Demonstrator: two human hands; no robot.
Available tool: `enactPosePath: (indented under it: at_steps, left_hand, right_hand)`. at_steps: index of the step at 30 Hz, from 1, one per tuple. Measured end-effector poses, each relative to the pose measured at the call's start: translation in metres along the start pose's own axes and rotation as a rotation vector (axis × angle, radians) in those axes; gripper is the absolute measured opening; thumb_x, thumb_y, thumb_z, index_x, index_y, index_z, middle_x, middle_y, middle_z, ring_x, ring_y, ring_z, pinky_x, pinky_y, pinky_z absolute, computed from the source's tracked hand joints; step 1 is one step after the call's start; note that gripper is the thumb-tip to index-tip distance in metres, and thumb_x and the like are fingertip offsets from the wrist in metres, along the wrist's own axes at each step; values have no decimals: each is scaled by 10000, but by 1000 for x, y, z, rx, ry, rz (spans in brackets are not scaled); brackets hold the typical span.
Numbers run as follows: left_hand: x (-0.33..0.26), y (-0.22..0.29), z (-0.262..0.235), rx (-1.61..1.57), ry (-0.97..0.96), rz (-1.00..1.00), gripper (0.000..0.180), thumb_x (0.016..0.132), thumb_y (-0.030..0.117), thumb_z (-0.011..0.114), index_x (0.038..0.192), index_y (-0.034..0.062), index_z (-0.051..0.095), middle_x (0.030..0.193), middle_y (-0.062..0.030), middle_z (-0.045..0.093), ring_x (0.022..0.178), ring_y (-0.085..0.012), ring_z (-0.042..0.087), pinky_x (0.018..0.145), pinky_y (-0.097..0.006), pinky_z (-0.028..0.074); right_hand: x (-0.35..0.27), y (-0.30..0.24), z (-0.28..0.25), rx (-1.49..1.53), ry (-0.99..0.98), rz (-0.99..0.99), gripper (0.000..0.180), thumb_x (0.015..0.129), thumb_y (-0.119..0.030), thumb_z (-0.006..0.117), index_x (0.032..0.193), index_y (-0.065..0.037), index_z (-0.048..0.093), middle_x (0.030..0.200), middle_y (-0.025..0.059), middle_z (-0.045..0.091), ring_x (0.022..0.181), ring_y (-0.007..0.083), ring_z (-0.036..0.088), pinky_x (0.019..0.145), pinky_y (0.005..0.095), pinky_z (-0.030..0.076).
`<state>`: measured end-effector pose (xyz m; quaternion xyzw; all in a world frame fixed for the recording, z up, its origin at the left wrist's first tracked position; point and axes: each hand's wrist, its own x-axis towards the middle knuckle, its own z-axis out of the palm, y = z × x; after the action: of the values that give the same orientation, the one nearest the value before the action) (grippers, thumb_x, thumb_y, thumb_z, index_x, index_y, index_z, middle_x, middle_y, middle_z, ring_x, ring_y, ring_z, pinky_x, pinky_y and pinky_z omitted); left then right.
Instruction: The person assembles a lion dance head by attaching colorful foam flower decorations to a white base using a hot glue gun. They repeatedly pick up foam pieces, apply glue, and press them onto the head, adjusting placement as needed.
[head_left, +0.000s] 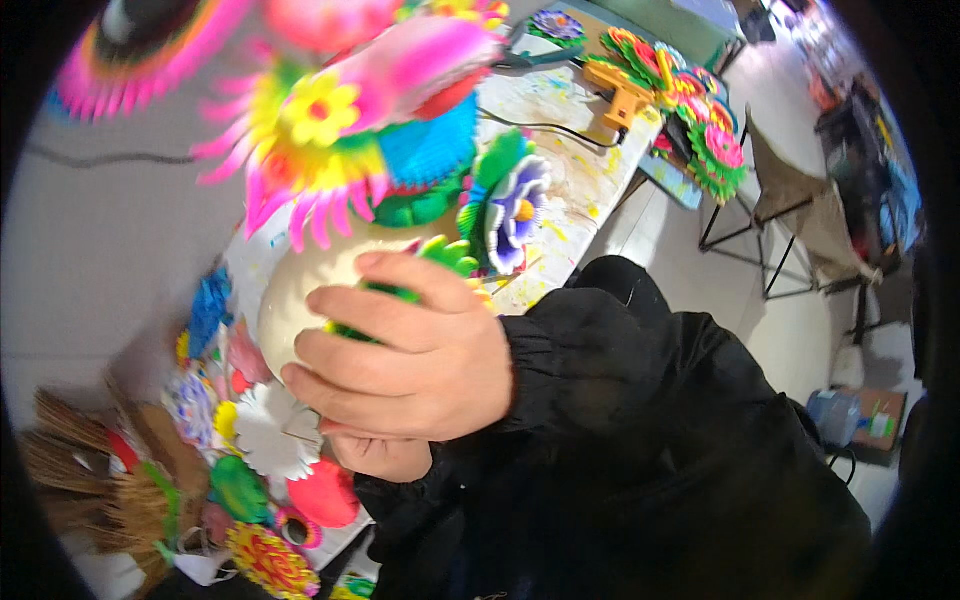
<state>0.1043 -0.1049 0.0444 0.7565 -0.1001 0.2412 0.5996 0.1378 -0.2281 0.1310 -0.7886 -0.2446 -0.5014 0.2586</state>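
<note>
In front of me is a large, smooth, cream-coloured rounded form (285, 295), topped with bright flower decorations. My right hand (415, 345) curves over a green flower piece (445, 257) with yellow tips and presses it against the form, fingers slightly apart. Below it, my left hand (385, 457) is close to the form's lower edge; its fingers are mostly hidden behind the right hand. Above the hands, a pink and yellow fringed decoration (325, 125), a blue pleated piece (435, 145) and a purple-white flower (518, 212) stand out from the form.
On the paint-stained table (560, 175) lies an orange glue gun (615, 92) with a black cord, near colourful flower pieces (690, 95). More decorations, including a white flower (275, 430), lie at lower left beside straw brooms (90, 470). A folding chair (800, 200) stands at right.
</note>
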Motion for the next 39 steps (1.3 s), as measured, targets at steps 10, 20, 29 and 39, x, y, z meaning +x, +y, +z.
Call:
enactPosePath:
  at_steps: [10, 20, 29, 39]
  left_hand:
    - [26, -8, 2, -58, -129, 17, 346, 941, 167, 563, 1233, -5, 491, 1146, -80, 563, 1007, -159, 554, 864, -298, 440]
    - [37, -6, 7, 281, -202, 197, 336, 899, 124, 598, 1168, -71, 544, 1216, -151, 542, 1107, -274, 549, 956, -362, 409]
    - [47, -11, 0, 221, -302, 318, 414, 906, 221, 620, 1201, -57, 538, 1270, -192, 526, 1186, -325, 502, 994, -400, 383]
    - [47, -21, 3, 209, -202, 321, 340, 899, 180, 611, 1161, -35, 594, 1230, -171, 586, 1195, -335, 511, 1005, -412, 370]
  right_hand:
    - [-17, 17, 5, 0, -4, 63, 227, 684, -228, 615, 893, -143, 641, 962, -10, 573, 1009, 207, 541, 934, 431, 434]
    - [-37, 25, 15, -20, 22, 82, 210, 710, -242, 620, 894, -145, 645, 945, -21, 577, 1001, 192, 542, 904, 413, 438]
    - [-38, 22, 3, -29, -24, 92, 350, 735, -332, 661, 1040, -160, 640, 1089, -4, 597, 1090, 212, 551, 993, 460, 380]
    - [-41, 35, 2, -87, -88, -3, 428, 760, -367, 666, 1141, -177, 618, 1148, 9, 573, 1081, 221, 543, 943, 423, 411]
